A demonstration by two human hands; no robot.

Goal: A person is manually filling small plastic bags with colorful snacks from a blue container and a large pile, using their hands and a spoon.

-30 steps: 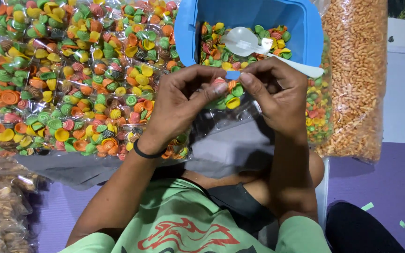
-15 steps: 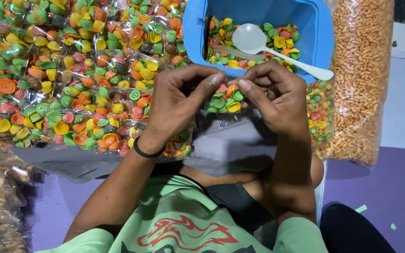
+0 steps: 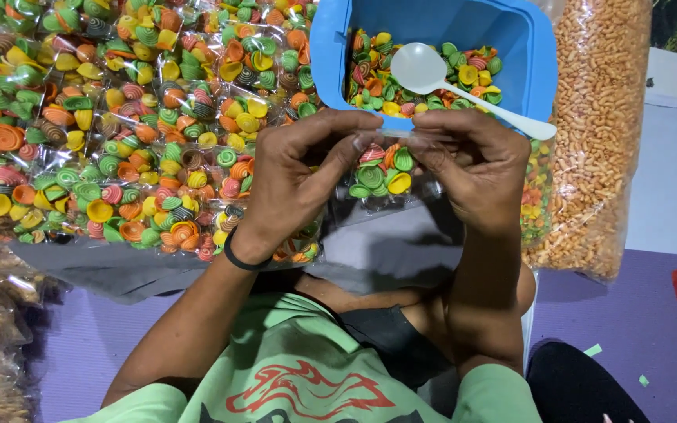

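Below the blue tub (image 3: pixel 542 70), a small bag (image 3: pixel 381 174) of coloured snacks was pinched at its top by left hand (image 3: pixel 299 176) and right hand (image 3: pixel 472 160); its mouth probably needed to be kept level and taut.

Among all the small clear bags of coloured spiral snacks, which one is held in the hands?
The small bag just below the blue tub: left hand and right hand pinch its top edge. The other bags lie untouched, spread at the left.
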